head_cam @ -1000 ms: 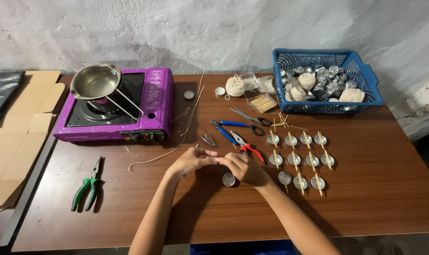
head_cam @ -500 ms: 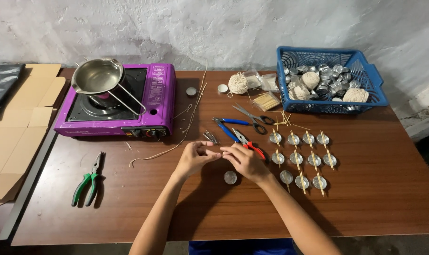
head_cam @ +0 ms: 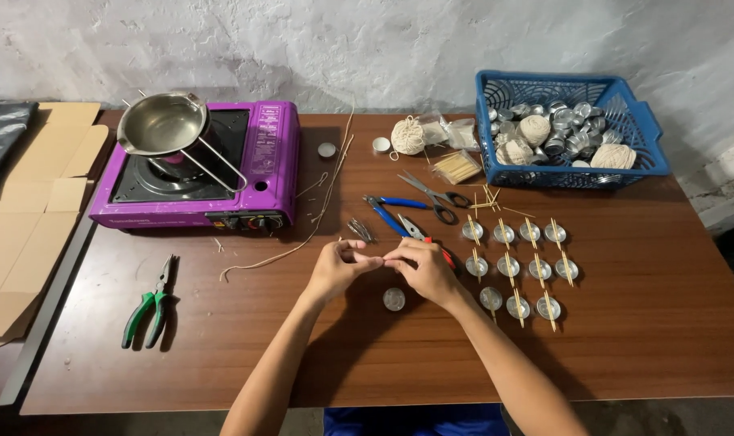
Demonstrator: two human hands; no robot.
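Right now the left hand [head_cam: 339, 270] and right hand [head_cam: 423, 270] pinch a thin string [head_cam: 381, 260] between them, just above the small tin cup [head_cam: 394, 299]. Threading it looks fiddly, calling for steady fingers.

Whatever the hands [head_cam: 383, 266] pinch between their fingertips is too small to make out.

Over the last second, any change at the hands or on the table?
Barely any. The left hand and right hand remain fingertip to fingertip above the loose small metal cup, pinching something too thin to make out; nothing picked up or released. The cup, the green pliers, the purple stove, the blue basket and the rows of cups with sticks are unmoved.
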